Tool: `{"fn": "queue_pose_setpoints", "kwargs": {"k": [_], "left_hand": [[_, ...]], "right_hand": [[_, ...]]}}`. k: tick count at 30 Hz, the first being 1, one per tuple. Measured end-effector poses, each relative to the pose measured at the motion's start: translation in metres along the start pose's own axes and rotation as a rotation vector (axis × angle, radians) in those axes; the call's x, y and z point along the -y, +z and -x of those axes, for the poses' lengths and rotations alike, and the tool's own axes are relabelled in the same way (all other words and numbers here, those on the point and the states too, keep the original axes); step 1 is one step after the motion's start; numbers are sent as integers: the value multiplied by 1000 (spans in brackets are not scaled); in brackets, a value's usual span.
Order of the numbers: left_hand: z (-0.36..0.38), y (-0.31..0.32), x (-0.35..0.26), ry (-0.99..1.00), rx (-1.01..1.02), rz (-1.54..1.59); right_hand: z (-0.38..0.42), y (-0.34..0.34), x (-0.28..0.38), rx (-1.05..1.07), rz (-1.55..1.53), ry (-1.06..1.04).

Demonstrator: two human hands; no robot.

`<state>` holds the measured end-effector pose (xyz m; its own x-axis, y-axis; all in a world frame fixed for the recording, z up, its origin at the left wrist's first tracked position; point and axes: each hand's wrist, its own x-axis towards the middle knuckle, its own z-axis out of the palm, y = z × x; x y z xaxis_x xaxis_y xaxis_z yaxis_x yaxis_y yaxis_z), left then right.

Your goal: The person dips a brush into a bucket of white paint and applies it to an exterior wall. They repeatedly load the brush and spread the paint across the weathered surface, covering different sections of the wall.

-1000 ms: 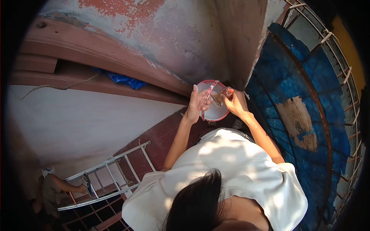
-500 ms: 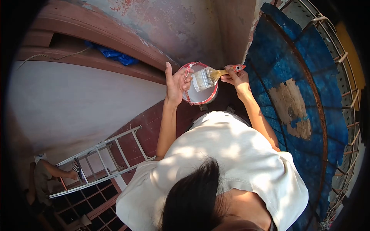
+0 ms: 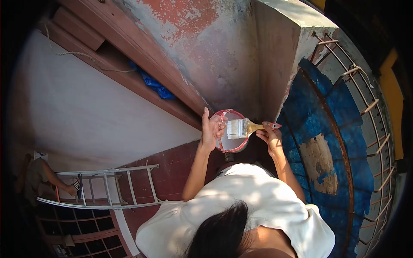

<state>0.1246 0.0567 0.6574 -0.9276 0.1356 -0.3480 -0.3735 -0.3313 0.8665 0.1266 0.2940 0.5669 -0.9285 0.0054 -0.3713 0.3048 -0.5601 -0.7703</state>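
Observation:
My right hand [image 3: 272, 138] is closed round the wooden handle of a wide paintbrush [image 3: 241, 128], close to its red end. White paint coats the bristles, which point left over the paint bucket [image 3: 237, 150]. That bucket has a red rim and a pale inside. At its left side, the fingers of my left hand [image 3: 211, 132] curl round the paint-spattered red handle [image 3: 222, 124], with the thumb pointing up. The brush tip is close to the left fingertips.
Peeling walls [image 3: 226, 64] meet in a corner ahead. A brown ledge [image 3: 172, 107] holds a blue plastic sheet [image 3: 157, 87] and a rope. At left, a person's leg [image 3: 60, 182] rests on an aluminium ladder [image 3: 107, 189]. Blue sheeting [image 3: 340, 150] and metal bars [image 3: 372, 107] lie right.
The view has tilted and turned, so hands and bucket appear lower and more wall top shows. The brush lies more level, still over the bucket. Both hands keep their holds.

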Motion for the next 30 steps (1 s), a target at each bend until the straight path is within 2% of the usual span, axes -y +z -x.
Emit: {"fn": "queue_pose_setpoints", "kwargs": {"k": [14,21,30], "left_hand": [[7,-1,21,-59,-131,52],[12,-18,25,-75,-130,158],[11,-33,25,-24,-164,183]], "right_hand": [[-9,-3,-1,10,163,79],[-25,10,-12,98,284,114],[-29,31,-20,187,333,13]]}}
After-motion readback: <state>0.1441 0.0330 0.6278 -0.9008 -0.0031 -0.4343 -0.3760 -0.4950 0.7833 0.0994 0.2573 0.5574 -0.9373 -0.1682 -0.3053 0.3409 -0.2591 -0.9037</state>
